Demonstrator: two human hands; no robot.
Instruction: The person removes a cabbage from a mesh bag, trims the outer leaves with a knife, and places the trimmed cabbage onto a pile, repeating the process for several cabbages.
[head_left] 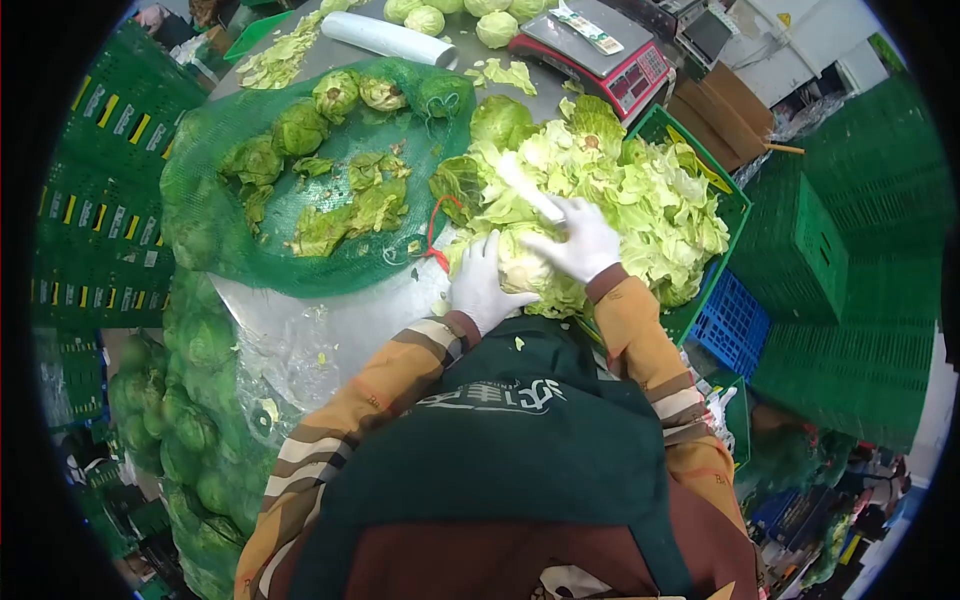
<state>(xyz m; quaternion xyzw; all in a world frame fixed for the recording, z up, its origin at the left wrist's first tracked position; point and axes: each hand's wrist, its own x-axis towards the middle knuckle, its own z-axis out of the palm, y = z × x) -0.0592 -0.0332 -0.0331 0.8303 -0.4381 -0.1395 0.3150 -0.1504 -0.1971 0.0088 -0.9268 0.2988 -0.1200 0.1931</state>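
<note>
A pale green cabbage (520, 268) sits at the near edge of the heap, between my two gloved hands. My left hand (484, 284) grips its left side, fingers pointing away from me and thumb along the near side. My right hand (578, 242) is closed on a white knife (527, 185), which points away and to the left over the heap. The fingers of this hand come close to the cabbage's right side. Loose cabbage leaves (655, 205) spread around and behind both hands.
A green mesh bag (320, 275) with several cabbages and wilted leaves lies at left. A green crate (735, 215) borders the leaves at right. Behind stand a red scale (625, 75), a white roll (388, 38) and more cabbages (497, 28). Green crates (840, 240) are stacked at right.
</note>
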